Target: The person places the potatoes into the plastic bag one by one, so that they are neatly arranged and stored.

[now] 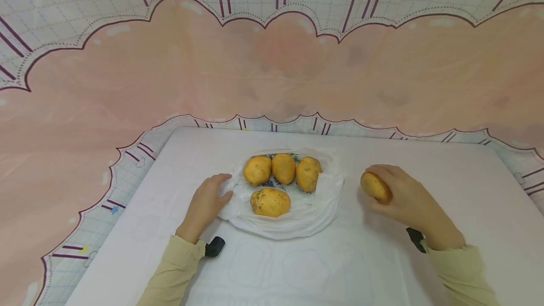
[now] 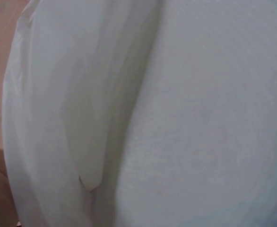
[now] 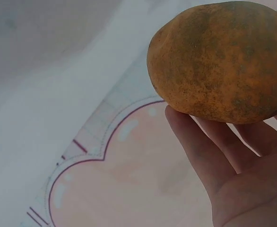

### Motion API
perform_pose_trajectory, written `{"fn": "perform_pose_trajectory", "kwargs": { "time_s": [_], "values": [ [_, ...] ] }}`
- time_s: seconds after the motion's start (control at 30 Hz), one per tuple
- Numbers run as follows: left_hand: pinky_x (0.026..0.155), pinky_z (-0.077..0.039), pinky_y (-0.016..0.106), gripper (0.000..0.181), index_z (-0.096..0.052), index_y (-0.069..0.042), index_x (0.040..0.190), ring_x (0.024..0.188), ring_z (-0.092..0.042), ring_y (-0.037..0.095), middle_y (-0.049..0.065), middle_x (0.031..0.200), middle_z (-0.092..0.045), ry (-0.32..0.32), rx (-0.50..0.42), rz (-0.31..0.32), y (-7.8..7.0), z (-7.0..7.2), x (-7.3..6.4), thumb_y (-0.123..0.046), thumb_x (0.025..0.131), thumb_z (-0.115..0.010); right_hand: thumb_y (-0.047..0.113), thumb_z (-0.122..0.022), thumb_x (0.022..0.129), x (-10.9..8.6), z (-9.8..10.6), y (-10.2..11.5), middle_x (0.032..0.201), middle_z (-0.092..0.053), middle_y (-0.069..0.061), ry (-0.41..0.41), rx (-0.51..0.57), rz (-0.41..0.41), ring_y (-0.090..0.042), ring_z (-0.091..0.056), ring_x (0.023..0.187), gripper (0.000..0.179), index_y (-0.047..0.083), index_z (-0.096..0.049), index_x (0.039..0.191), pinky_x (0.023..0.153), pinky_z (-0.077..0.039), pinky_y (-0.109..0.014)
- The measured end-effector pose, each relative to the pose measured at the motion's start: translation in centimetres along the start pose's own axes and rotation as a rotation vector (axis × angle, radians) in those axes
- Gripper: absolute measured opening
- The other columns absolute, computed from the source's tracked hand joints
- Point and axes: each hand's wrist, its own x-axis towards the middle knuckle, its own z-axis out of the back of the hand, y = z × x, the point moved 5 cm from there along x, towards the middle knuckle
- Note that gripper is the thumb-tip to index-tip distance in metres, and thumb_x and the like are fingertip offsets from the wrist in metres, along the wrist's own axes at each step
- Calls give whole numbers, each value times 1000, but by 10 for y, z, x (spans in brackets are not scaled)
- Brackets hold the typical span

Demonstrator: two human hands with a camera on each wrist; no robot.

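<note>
My right hand (image 1: 399, 195) grips a yellow potato (image 1: 376, 188) to the right of a spread white plastic bag (image 1: 289, 233). In the right wrist view the potato (image 3: 219, 61) lies against the fingers (image 3: 195, 142), dark patches on its skin. My left hand (image 1: 206, 204) is at the bag's left edge, its thumb and fingers apart, fingertips right at the plastic. Several potatoes lie in the bag: a row at the back and one spotted potato (image 1: 270, 202) in front. In the left wrist view the bag (image 2: 58, 94) hides most of the hand.
The bag rests on a white-covered table (image 1: 272, 277). Blue and green print shows between the potatoes. A pink and white patterned cloth (image 1: 272, 70) hangs behind the table and down its left side. Dark wrist devices, one at the left cuff (image 1: 215, 246), sit on both wrists.
</note>
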Motion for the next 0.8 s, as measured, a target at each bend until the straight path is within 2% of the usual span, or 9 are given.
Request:
{"fn": "perform_pose_trajectory", "kwargs": {
  "time_s": [0.27, 0.67, 0.8],
  "values": [
    [106, -44, 54, 46, -59, 1, 131, 124, -55, 40, 21, 133, -61, -3, 3, -2, -1, 1, -1, -11, 89, -72, 20, -76, 69, 9, -3, 16, 119, -62, -10, -28, 0, 45, -26, -61, 100, 55, 13, -62, 122, 79, -55, -47],
    [106, -44, 54, 46, -59, 1, 132, 126, -54, 40, 21, 134, -60, 0, -3, -1, -1, 1, -1, -11, 89, -72, 21, -77, 70, 17, -11, 36, 115, -65, -9, -6, 52, 78, -22, -61, 95, 53, 12, -63, 120, 77, -56, -43],
    [106, -44, 54, 46, -59, 1, 131, 126, -54, 40, 21, 133, -60, -3, -5, -6, -1, 1, 0, -11, 89, -72, 24, -76, 73, 20, -12, 41, 116, -65, -10, 3, 62, 83, -23, -62, 98, 53, 11, -63, 122, 81, -57, -44]
  ]
}}
